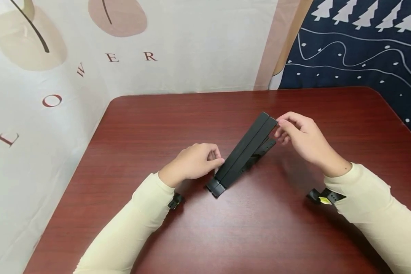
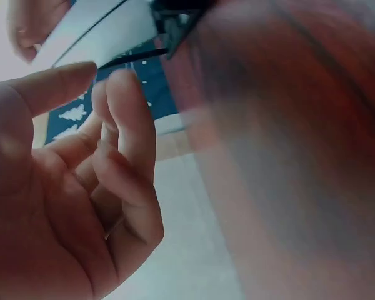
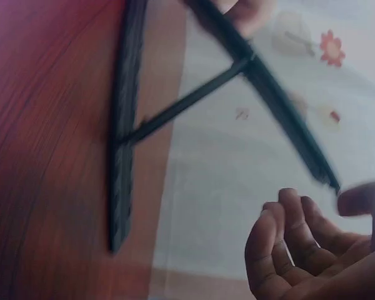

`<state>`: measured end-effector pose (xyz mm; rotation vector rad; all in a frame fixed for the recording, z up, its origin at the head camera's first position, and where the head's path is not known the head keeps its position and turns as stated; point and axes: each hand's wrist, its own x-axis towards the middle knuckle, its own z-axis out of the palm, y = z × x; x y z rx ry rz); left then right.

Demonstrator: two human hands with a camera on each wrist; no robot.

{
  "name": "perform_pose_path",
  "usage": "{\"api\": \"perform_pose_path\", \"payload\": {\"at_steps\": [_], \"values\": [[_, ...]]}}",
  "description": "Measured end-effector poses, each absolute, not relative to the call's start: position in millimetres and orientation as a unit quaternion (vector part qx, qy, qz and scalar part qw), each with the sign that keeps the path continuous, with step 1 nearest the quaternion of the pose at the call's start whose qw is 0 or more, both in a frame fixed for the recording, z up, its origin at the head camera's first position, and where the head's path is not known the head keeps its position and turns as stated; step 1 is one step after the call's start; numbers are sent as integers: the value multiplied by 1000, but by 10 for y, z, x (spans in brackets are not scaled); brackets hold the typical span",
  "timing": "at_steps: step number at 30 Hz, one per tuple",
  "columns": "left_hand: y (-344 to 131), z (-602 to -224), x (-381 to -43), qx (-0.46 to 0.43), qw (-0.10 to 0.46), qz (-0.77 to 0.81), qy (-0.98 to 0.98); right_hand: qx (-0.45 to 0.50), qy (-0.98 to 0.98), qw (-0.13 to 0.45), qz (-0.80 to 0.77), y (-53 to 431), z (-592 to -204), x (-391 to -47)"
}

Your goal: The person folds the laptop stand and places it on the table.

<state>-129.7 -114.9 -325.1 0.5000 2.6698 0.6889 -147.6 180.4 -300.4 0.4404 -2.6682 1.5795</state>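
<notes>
A black folding stand (image 1: 246,146) with a two-panel top is propped open at a slant over the table. In the right wrist view a thin strut (image 3: 187,100) joins its sloping upper part to the lower bar (image 3: 122,125). My left hand (image 1: 200,161) pinches the stand's left edge near the hinged end (image 1: 215,187), thumb and fingertips at the rim. At the raised far end, my right hand (image 1: 303,139) holds the corner between thumb and forefinger. Its other fingers curl loosely below, apart from the stand, in the right wrist view.
The stand is over a reddish-brown wooden table (image 1: 150,125). Behind it hangs a pale cloth (image 1: 198,45) with printed letters, and a dark blue cloth (image 1: 349,76) with white trees is at the right. Black straps (image 1: 332,196) circle both wrists.
</notes>
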Motion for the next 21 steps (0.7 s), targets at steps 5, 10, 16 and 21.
{"api": "perform_pose_path", "payload": {"at_steps": [5,10,16,21], "values": [[-1106,-3182,-1181,161,127,217,954,138,-913,-3,384,1901,-3124,-1620],[-1027,-3172,-1087,166,101,186,963,177,-930,-43,319,1922,-3264,-1777],[-954,-3192,-1041,177,95,158,967,219,-936,-86,262,1949,-3390,-1922],[-915,-3216,-1030,188,81,146,968,238,-932,-106,253,1944,-3422,-1986]]}}
